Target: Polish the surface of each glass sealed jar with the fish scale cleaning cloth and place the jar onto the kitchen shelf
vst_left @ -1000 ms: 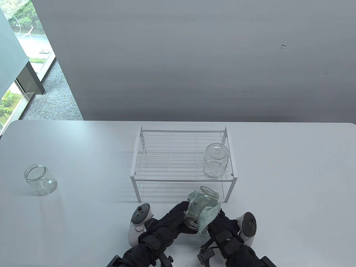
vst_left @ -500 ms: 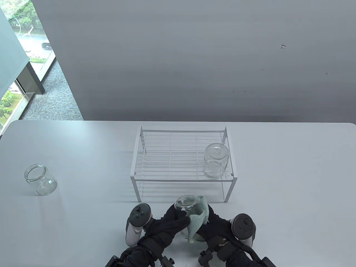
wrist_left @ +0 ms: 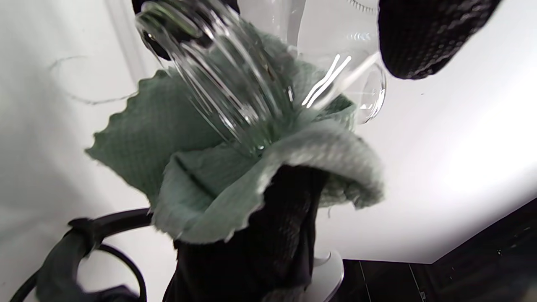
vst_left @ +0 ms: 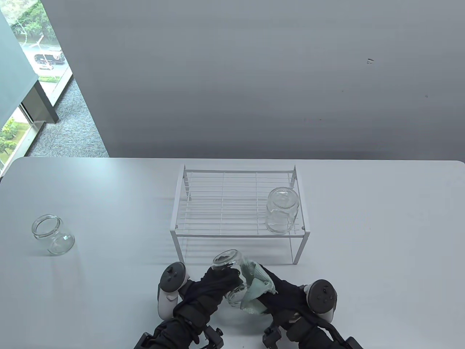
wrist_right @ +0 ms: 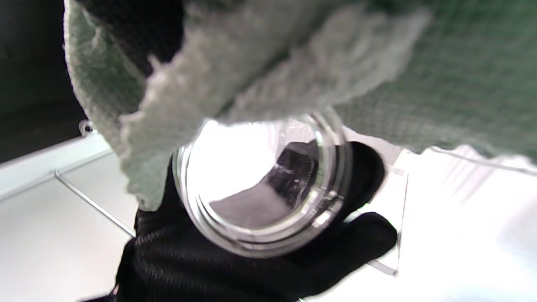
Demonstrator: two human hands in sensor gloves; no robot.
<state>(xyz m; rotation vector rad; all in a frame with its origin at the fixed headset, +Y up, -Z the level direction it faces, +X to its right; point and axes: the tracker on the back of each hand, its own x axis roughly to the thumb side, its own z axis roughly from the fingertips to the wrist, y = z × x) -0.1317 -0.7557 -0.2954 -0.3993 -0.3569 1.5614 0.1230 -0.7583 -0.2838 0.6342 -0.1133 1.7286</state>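
A pale grey bench (vst_left: 363, 236) stands against a grey wall (vst_left: 254, 72), window at the far left. Near its front edge, the left hand (vst_left: 214, 287) grips a tilted jar (vst_left: 232, 276); the right hand (vst_left: 281, 291) grips a green cloth (vst_left: 256, 294) against it. The wire shelf (vst_left: 218, 203) behind holds another jar (vst_left: 281, 211); a third jar (vst_left: 52, 234) stands near the left edge.

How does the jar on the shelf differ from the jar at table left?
The jar on the shelf stands on the wire shelf, at its right end; the jar at table left sits on the bare table. The shelf jar looks inverted, base up; the left jar has its open mouth up. The shelf jar looks taller, the left one squatter. Both are clear glass, lidless and untouched.
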